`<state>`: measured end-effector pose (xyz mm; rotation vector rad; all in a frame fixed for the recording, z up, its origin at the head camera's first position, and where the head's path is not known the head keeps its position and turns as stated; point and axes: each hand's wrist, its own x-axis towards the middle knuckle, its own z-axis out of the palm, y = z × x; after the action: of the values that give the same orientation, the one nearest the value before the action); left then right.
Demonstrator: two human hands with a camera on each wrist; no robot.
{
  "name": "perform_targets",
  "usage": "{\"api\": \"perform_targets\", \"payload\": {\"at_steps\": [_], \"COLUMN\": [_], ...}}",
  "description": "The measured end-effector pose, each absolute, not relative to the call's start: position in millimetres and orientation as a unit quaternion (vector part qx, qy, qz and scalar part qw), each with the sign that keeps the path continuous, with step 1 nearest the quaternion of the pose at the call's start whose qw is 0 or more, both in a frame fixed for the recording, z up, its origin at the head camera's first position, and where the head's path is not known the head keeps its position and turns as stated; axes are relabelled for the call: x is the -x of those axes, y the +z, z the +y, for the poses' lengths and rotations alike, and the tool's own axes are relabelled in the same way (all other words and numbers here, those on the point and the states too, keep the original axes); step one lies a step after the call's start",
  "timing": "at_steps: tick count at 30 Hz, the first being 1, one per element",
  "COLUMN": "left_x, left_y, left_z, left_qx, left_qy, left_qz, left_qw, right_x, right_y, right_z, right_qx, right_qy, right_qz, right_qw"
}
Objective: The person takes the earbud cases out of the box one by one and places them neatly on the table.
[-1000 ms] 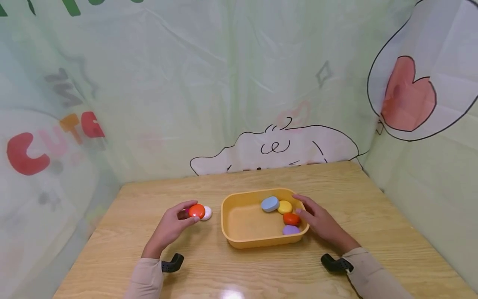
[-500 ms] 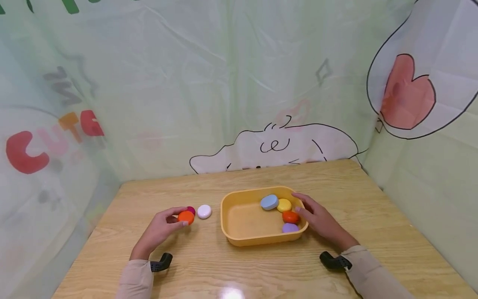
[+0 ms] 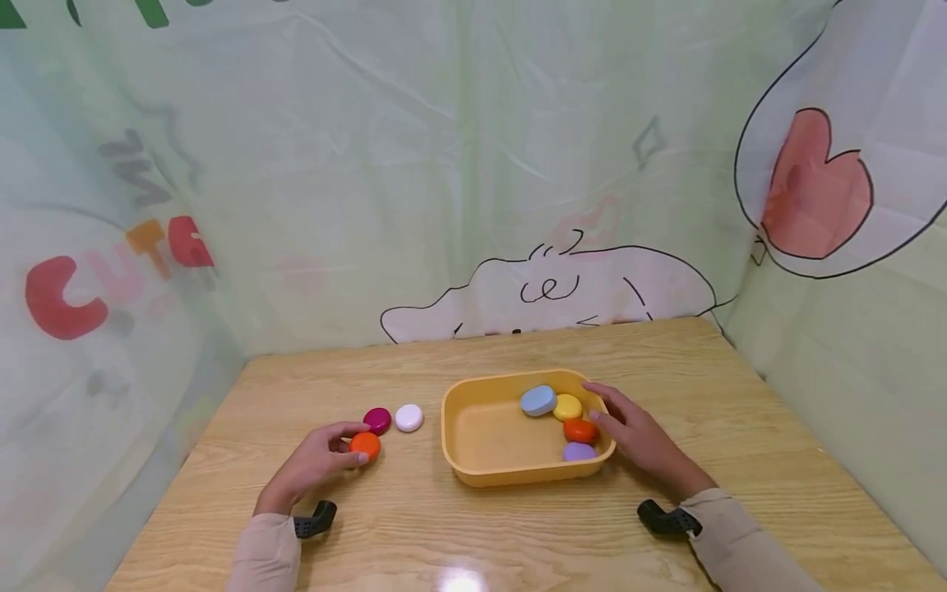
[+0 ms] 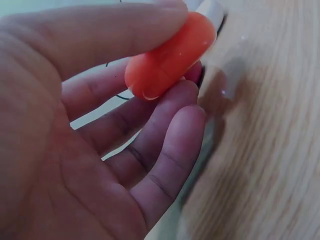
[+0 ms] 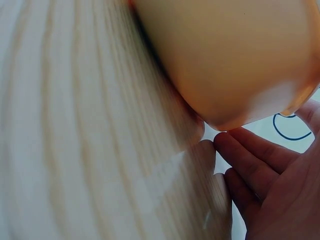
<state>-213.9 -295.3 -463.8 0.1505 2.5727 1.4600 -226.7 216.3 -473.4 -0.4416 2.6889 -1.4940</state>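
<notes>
My left hand [image 3: 318, 460] pinches a glossy orange rounded disc [image 3: 364, 447] between thumb and fingers, low over the table. In the left wrist view the orange disc [image 4: 170, 57] lies under the thumb, the other fingers behind it. Just beyond are a magenta disc [image 3: 377, 421] and a white disc [image 3: 409, 418] on the table. My right hand [image 3: 644, 440] rests against the right end of a yellow tray [image 3: 481, 477], thumb at its rim. The right wrist view shows nearly straight fingers [image 5: 250, 160] touching the tray's outer wall [image 5: 235, 60].
Inside the tray, toward its right end, sit a light blue piece [image 3: 538, 400], a yellow piece [image 3: 567, 407], a red piece [image 3: 580, 431] and a purple piece [image 3: 579, 452]. Printed cloth [image 3: 333, 205] hangs behind the wooden table [image 3: 414, 534].
My left hand has drawn the orange disc left and toward me, away from the white disc, uncovering the magenta one. The right hand stays at the tray.
</notes>
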Motion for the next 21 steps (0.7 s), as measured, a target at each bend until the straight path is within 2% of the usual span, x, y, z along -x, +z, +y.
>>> {"api": "perform_targets", "payload": {"at_steps": [21], "left_x": [218.0], "left_y": [-473.6], "left_z": [-294.5], "left_qx": [-0.019], "left_qy": [0.465], "left_qz": [0.882], "left_qw": [0.076], "right_x": [228.4], "right_y": [-477.1], "right_z": [217.0], "right_qx": [0.144], "right_qy": [-0.478], "right_qz": [0.866], "right_qw": [0.012]}}
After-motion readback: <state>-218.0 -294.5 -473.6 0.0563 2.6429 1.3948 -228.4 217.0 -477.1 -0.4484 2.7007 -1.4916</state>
